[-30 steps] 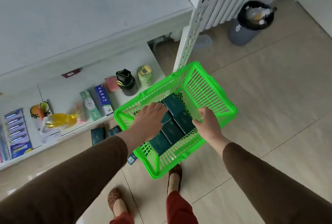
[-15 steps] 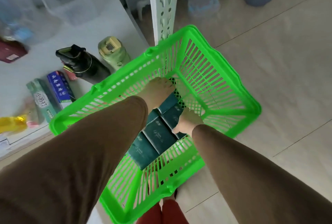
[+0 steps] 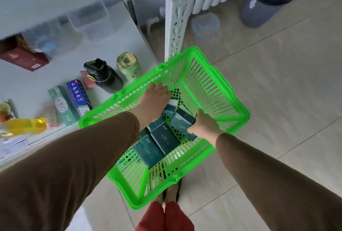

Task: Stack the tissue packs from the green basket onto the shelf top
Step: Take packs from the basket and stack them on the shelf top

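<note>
Right hand (image 3: 204, 129): closed around a tissue pack (image 3: 182, 120), nearer it.
Left hand (image 3: 153, 99): laid on packs, grip unclear.

green box (image 3: 63, 107) reads 小苏打, blue box (image 3: 78, 96) reads 云南, rest unclear

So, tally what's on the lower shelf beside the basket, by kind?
Bottles: 2, one black bottle and one light green bottle
Toothpaste boxes: 2, one green box and one blue-and-white box
Dark red box: 1
Total: 5, counting only what shows clearly
</note>
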`<action>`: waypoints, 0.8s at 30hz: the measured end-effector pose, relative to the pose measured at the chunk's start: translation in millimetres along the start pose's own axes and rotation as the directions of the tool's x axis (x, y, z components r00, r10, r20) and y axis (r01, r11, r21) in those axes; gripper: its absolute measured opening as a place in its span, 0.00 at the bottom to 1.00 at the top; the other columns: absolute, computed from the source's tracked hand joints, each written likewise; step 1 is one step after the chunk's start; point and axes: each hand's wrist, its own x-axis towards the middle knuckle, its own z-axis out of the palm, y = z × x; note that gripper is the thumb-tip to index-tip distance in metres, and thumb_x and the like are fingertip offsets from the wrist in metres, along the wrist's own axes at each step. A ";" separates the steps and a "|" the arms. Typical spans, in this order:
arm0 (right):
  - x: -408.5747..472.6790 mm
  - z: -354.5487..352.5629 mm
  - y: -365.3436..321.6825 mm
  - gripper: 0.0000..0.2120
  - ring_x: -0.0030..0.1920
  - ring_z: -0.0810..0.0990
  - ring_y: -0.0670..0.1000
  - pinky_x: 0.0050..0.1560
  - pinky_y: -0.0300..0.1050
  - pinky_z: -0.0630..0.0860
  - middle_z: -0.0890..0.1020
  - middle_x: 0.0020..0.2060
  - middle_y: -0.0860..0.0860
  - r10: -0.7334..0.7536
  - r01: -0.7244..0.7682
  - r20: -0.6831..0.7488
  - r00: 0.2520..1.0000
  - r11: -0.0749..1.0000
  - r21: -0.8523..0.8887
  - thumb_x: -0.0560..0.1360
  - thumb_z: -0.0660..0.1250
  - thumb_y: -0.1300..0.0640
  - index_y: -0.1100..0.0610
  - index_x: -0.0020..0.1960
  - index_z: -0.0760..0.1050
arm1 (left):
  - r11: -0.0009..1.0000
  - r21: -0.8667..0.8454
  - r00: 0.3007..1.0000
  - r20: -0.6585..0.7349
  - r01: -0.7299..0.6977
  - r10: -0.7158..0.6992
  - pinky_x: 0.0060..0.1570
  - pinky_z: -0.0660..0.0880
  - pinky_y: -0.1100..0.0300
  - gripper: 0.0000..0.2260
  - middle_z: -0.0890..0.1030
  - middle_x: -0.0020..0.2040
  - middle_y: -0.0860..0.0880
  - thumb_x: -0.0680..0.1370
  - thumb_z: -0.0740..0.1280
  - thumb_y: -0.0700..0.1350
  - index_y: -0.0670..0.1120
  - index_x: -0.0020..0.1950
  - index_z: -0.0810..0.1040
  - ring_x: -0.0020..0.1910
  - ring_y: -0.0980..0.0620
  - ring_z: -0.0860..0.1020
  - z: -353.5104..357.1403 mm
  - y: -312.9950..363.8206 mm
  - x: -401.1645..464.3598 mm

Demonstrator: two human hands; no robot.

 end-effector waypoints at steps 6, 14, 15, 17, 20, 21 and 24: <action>-120.8 -76.3 -46.0 0.26 0.34 0.75 0.42 0.26 0.34 0.63 0.79 0.49 0.48 -0.219 0.252 -0.212 0.953 0.957 0.145 0.67 0.76 0.55 0.49 0.55 0.62 | 0.906 -0.349 0.947 -0.122 0.238 -0.296 0.53 0.70 0.48 0.29 0.77 0.56 0.44 0.67 0.74 0.46 0.44 0.64 0.67 0.57 0.41 0.73 -101.6 -51.8 -134.6; -299.4 -122.4 -190.7 0.32 0.50 0.79 0.50 0.50 0.46 0.74 0.79 0.52 0.48 -0.453 0.652 -0.530 0.717 0.706 0.278 0.64 0.80 0.51 0.48 0.63 0.68 | 0.757 -0.608 0.805 -0.311 0.240 -0.505 0.41 0.71 0.51 0.23 0.73 0.41 0.50 0.68 0.74 0.51 0.46 0.59 0.71 0.48 0.43 0.73 -208.9 -162.7 -370.0; -320.1 -121.8 -210.7 0.32 0.52 0.79 0.48 0.51 0.43 0.74 0.79 0.53 0.47 -0.457 0.687 -0.565 0.687 0.663 0.298 0.64 0.79 0.50 0.47 0.62 0.68 | 0.759 -0.605 0.779 -0.347 0.239 -0.522 0.39 0.70 0.52 0.23 0.70 0.40 0.52 0.68 0.74 0.51 0.47 0.58 0.71 0.46 0.45 0.73 -216.7 -177.5 -398.0; -354.5 -117.0 -250.5 0.29 0.54 0.80 0.47 0.53 0.39 0.76 0.80 0.55 0.47 -0.452 0.731 -0.595 0.664 0.559 0.392 0.63 0.78 0.50 0.47 0.61 0.70 | 0.759 -0.604 0.741 -0.388 0.244 -0.548 0.38 0.70 0.53 0.22 0.70 0.40 0.53 0.69 0.73 0.53 0.48 0.58 0.71 0.43 0.47 0.72 -229.1 -206.2 -446.6; -386.7 -110.0 -311.7 0.26 0.57 0.81 0.50 0.52 0.38 0.79 0.81 0.57 0.53 -0.452 0.756 -0.606 0.655 0.417 0.505 0.65 0.78 0.54 0.52 0.59 0.72 | 0.767 -0.583 0.704 -0.423 0.270 -0.570 0.38 0.72 0.53 0.22 0.73 0.41 0.52 0.70 0.72 0.56 0.51 0.59 0.71 0.42 0.50 0.70 -244.9 -249.6 -498.1; -393.4 -109.6 -333.1 0.26 0.58 0.81 0.51 0.53 0.40 0.80 0.81 0.57 0.56 -0.452 0.762 -0.614 0.648 0.393 0.515 0.65 0.78 0.54 0.54 0.59 0.72 | 0.778 -0.561 0.692 -0.441 0.284 -0.571 0.39 0.72 0.53 0.22 0.73 0.41 0.52 0.70 0.72 0.56 0.51 0.59 0.71 0.42 0.50 0.70 -249.4 -265.2 -509.7; -403.0 -117.1 -393.8 0.27 0.55 0.80 0.54 0.59 0.52 0.77 0.78 0.57 0.63 -0.473 0.796 -0.640 0.605 0.350 0.494 0.64 0.77 0.54 0.60 0.58 0.70 | 0.798 -0.517 0.663 -0.485 0.308 -0.570 0.43 0.71 0.52 0.23 0.71 0.42 0.52 0.70 0.74 0.56 0.51 0.61 0.72 0.45 0.47 0.71 -258.4 -316.7 -526.5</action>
